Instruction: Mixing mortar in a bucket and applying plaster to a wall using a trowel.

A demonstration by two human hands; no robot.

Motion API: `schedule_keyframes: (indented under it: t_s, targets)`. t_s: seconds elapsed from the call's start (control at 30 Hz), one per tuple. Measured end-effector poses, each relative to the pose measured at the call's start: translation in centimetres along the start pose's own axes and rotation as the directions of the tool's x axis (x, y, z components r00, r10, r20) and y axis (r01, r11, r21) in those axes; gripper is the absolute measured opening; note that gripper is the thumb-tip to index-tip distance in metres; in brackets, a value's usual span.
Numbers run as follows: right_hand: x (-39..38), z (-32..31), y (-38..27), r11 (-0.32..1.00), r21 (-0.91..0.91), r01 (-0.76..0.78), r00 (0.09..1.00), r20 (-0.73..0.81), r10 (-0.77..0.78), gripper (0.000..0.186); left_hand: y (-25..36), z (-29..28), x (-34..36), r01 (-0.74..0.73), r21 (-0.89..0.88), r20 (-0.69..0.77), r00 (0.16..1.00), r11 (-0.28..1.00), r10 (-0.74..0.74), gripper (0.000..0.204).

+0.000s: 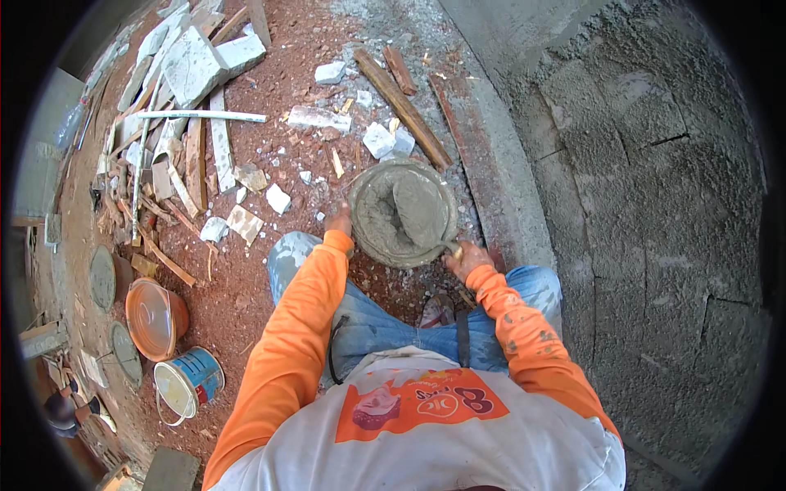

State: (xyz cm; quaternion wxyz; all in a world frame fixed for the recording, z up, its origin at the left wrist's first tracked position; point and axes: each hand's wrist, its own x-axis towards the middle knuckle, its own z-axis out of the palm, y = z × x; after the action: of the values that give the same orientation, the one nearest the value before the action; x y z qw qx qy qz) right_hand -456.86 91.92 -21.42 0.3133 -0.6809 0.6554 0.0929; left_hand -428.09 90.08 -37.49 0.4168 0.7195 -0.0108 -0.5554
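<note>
A round bucket of wet grey mortar point(372, 214) stands on the ground between my bent knees. My left hand point(338, 219) grips the left side of its rim, and its fingertips are partly hidden against the wall. In my right hand point(469, 260) is the handle of a trowel point(416, 209), at the bucket's lower right edge. The trowel's blade lies inside the bucket, coated with mortar, over the right half of the mix. A hollow shows in the mortar to the left of the blade.
Right of me a wall or slab of rough wet mortar point(639, 221) spreads wide, bordered by a concrete ledge point(512, 180). Wooden planks point(401, 106) and broken white chunks lie ahead. Rubble point(192, 69) is heaped far left; several buckets point(149, 315) stand at left on red soil.
</note>
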Motion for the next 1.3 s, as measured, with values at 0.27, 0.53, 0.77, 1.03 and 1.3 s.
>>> schedule_keyframes:
  t_s: [0.27,0.53,0.77,1.03,1.3]
  targets:
    - [0.3,2.5,1.5,0.992,0.010,-0.124,0.972,-0.198,0.123,0.032,0.4,0.0,-1.1,0.009,0.128,-0.055,0.999,0.992,-0.002,0.047]
    - [1.0,-0.3,0.7,0.984,-0.013,-0.178,0.973,-0.152,0.174,0.032,1.7,1.4,-4.1,0.102,0.108,-0.031,0.995,0.989,-0.099,0.048]
    - [3.2,-1.3,0.6,0.988,0.034,-0.150,0.952,-0.265,0.153,0.036,-1.9,-0.4,2.7,0.011,0.112,0.098,0.995,0.994,-0.022,0.053]
    - [-0.3,-10.0,-2.5,0.855,0.174,0.489,0.862,-0.242,-0.444,0.036,2.1,0.1,-3.5,-0.122,0.433,-0.011,0.990,0.893,0.141,0.051]
    - [11.9,-16.8,12.6,0.413,0.805,-0.426,0.667,0.588,-0.458,0.032,-1.8,-2.4,2.1,-0.053,0.134,0.084,0.996,0.990,0.042,0.038]
